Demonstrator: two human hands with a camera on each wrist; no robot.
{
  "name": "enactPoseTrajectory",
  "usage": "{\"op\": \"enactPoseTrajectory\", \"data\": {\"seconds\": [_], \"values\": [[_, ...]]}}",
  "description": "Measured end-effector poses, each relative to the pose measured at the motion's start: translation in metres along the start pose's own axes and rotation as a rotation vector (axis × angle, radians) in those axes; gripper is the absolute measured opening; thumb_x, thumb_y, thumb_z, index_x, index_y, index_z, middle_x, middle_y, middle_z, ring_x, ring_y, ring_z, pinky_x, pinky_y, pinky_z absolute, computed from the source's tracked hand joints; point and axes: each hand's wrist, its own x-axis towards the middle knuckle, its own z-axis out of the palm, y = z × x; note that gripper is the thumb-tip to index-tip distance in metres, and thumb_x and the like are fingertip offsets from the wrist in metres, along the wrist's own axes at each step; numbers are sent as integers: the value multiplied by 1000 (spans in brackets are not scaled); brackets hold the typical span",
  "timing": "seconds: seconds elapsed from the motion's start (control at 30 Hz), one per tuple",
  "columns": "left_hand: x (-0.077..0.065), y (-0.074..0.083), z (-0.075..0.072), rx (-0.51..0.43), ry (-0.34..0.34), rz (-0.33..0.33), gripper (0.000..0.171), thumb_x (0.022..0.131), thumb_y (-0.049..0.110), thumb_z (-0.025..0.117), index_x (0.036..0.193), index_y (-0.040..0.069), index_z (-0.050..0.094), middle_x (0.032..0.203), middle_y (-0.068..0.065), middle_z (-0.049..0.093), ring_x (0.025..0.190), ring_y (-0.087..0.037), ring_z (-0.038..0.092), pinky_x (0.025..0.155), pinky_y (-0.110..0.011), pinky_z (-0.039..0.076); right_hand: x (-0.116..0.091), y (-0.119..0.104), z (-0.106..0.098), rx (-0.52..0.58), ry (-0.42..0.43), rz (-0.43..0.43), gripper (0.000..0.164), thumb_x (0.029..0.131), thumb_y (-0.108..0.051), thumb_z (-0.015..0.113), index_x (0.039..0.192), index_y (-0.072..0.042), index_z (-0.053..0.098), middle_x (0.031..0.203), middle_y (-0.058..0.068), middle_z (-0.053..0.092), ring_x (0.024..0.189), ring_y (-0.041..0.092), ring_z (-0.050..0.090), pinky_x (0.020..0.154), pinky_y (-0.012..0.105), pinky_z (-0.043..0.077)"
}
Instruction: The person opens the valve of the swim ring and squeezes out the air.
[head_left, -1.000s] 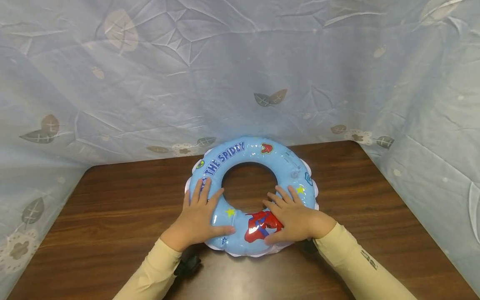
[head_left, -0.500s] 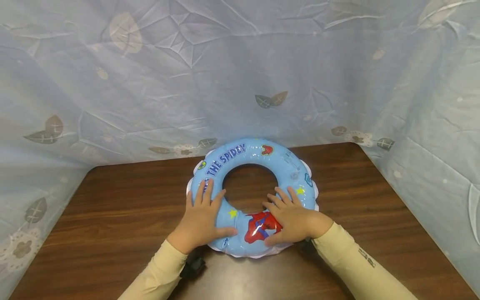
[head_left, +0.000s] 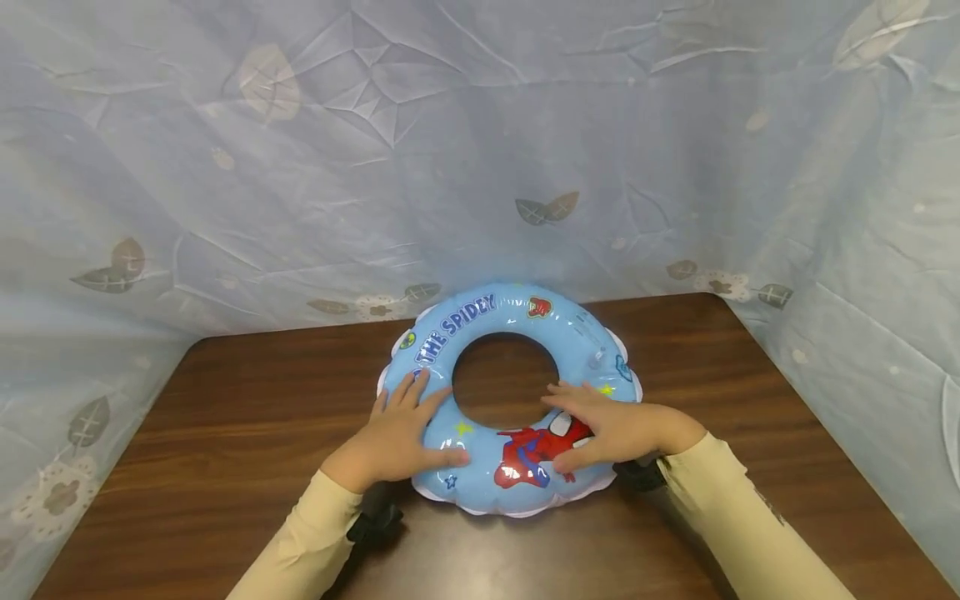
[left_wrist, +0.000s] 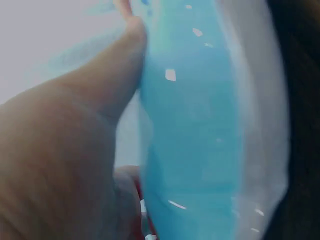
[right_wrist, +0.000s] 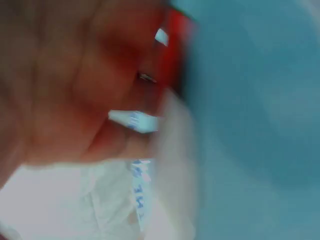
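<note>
An inflated light-blue swim ring (head_left: pixel 480 492) with a scalloped white edge lies flat on the table. It carries a red-and-blue masked figure at the front and blue lettering at the back left. My left hand (head_left: pixel 390 442) rests on the ring's front left with spread, straight fingers; the thumb points inward. On the front right, my right hand (head_left: pixel 618 429) lies over the figure, fingers toward the centre hole. The left wrist view has the left hand (left_wrist: pixel 60 140) along the ring's blue side (left_wrist: pixel 195 125). In the blurred right wrist view, the right palm (right_wrist: pixel 75 85) faces the ring (right_wrist: pixel 260 120).
A dark brown wood-grain table (head_left: pixel 270 417) lies beneath the ring. Pale blue-grey cloth (head_left: pixel 465 167) with leaf prints hangs behind it and along both sides. Black wrist straps (head_left: pixel 375 517) sit under the cream sleeves (head_left: pixel 300 542).
My right hand has shifted to the right and turned so its fingers point more leftward, uncovering the figure's masked head. The left hand stays on the front left of the ring.
</note>
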Motion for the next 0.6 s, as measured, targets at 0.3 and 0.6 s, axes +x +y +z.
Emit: {"op": "enactPoseTrajectory", "data": {"seconds": [0.3,0.6], "values": [[-12,4,-18,17,41,-36,117,75,72,78,163,10,31,171,-24,12,156,-49,7,115,-78,16,-23,-26,-15,-277,290,287,79,75,-58,85,125,-1,63,119,17,63,94,27,60,75,45,58],[-8,11,-12,10,-52,-102,140,67,85,73,164,1,16,172,-23,2,157,-47,-2,116,-77,11,-14,-14,-7,-300,247,372,147,62,-74,84,154,20,19,162,42,13,147,63,17,106,71,39]]}}
